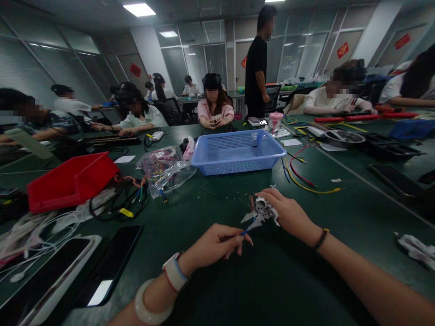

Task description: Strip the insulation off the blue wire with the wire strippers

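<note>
My right hand is wrapped round a silver metal tool with pointed jaws, which looks like a wire stripper. A thin blue wire is pinched in the fingers of my left hand, and its far end lies at the tool's jaws. A small coppery bundle shows beside the tool. Both hands are just above the green table, close together in front of the blue basket. The exact contact between wire and jaws is too small to tell.
A red bin, a plastic bag of wires and two phones are on the left. Loose red and yellow wires lie at right, near a white-wrapped tool. Several people sit beyond; one person stands.
</note>
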A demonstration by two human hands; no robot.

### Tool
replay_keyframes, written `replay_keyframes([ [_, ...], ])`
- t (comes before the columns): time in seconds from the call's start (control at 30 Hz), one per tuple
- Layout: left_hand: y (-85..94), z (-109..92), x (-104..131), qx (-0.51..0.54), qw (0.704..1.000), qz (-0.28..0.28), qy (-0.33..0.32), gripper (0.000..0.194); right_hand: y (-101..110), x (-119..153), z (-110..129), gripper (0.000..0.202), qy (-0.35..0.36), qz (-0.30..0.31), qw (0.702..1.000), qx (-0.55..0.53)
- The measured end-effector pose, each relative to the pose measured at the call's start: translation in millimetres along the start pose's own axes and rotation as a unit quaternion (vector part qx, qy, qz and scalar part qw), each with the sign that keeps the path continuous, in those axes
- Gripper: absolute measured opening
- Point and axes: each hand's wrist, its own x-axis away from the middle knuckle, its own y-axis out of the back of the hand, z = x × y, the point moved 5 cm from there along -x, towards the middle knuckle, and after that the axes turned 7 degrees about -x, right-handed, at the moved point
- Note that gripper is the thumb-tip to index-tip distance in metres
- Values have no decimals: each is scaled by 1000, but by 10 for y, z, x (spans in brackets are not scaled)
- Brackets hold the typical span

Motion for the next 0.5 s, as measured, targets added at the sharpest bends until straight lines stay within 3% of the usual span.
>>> replay_keyframes([
  [0.5, 0, 17, 6, -4, 1000, 5, -8, 39, 54, -8, 24, 25, 14, -36, 992, 122],
])
